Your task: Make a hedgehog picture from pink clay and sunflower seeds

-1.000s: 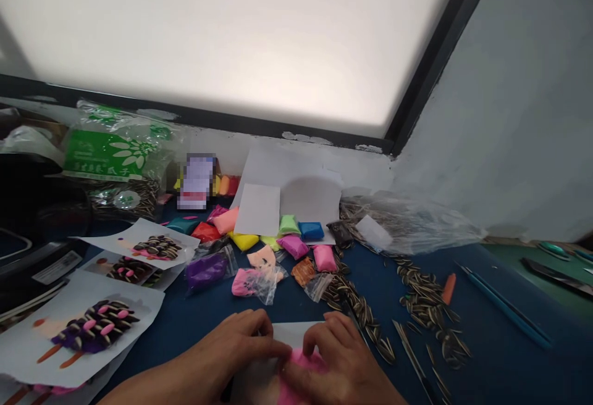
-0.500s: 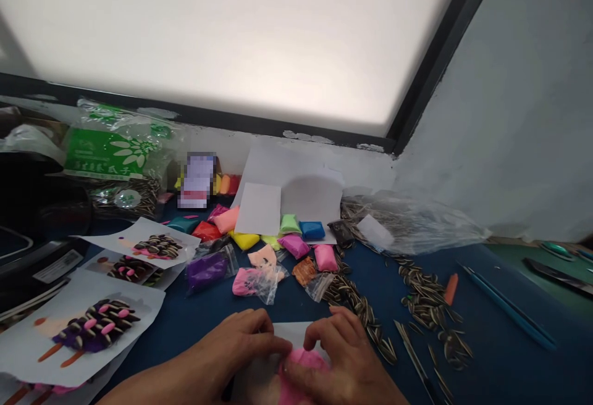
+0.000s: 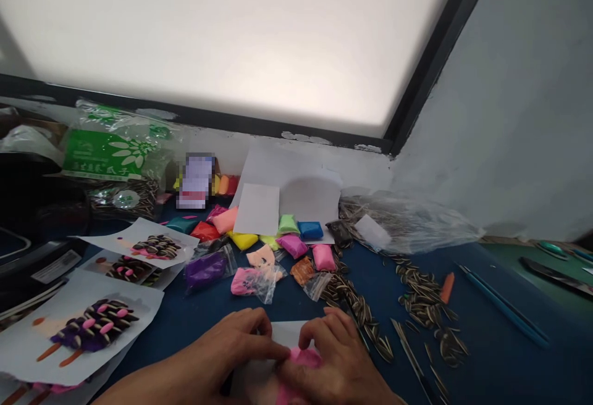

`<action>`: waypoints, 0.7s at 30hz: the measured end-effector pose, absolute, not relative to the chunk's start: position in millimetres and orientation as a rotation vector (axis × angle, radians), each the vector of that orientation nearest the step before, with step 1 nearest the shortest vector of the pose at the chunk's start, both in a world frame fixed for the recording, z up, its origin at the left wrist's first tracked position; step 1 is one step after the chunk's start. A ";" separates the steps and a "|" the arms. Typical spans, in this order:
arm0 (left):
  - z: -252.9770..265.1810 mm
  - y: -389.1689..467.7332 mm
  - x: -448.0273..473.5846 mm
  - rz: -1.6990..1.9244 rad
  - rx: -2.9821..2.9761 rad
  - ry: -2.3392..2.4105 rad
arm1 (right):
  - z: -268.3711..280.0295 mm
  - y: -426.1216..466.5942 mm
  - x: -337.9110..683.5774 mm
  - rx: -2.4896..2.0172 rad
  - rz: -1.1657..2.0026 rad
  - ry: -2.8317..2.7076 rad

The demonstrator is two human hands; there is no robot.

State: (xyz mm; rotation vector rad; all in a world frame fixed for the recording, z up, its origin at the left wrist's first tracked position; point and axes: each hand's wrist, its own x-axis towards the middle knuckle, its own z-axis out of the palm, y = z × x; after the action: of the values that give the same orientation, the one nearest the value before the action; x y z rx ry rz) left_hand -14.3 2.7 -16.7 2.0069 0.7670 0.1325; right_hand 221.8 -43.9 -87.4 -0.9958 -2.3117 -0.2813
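A flattened lump of pink modelling clay lies on a small sheet of white paper at the near edge of the view. My left hand comes in from the left, fingers curled, with its thumb and fingertip against the clay's left edge. Over the clay's right side sits my right hand, its thumb pressed across the pink surface and its fingers bent at the far edge. Both hands cover much of the clay, and the paper's lower part is hidden.
Clay packets, among them a purple one, lie beyond my hands. Sunflower seeds, tweezers and a blue pen-like tool are to the right. Finished hedgehog cards and a seed bag are on the left.
My right hand and thumb have shifted slightly left over the pink clay, covering more of it. The left hand stays nearly in place. The whole view has moved a little.
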 end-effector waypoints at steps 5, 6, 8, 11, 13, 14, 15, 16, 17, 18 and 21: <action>-30.3 3.7 -22.8 0.040 1.946 0.811 | -85.2 -44.6 226.2 -1.034 -0.197 -2.258; -31.6 3.8 -23.5 0.016 1.936 0.831 | -83.6 -44.3 226.7 -1.017 -0.190 -2.224; -32.6 3.3 -23.9 0.013 1.925 0.843 | -81.3 -43.5 226.7 -0.986 -0.205 -2.191; -30.5 2.1 -23.0 0.092 1.947 0.799 | -81.5 -42.2 224.3 -0.967 -0.274 -2.176; -28.3 1.9 -22.3 0.155 1.985 0.762 | -83.7 -41.3 222.3 -0.965 -0.303 -2.169; -27.5 2.2 -22.1 0.167 2.005 0.739 | -85.1 -40.9 221.4 -0.962 -0.312 -2.161; -27.3 2.7 -22.1 0.169 2.020 0.725 | -86.6 -40.5 220.6 -0.963 -0.317 -2.155; -27.6 3.3 -22.2 0.163 2.023 0.719 | -87.9 -40.2 220.0 -0.958 -0.321 -2.151; -28.5 3.8 -22.4 0.153 2.026 0.706 | -88.8 -40.0 219.6 -0.954 -0.324 -2.148; -29.8 4.3 -22.5 0.175 2.019 0.720 | -89.2 -39.9 219.5 -0.959 -0.320 -2.150; -33.7 4.7 -22.0 0.245 2.032 0.698 | -83.6 -40.6 220.5 -0.967 -0.289 -2.172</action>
State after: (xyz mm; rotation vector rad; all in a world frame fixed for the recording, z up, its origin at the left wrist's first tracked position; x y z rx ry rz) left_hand -22.0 4.7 -33.7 2.0318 0.6975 0.2454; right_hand 220.5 -40.6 -83.6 -0.9666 -2.1718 -0.2886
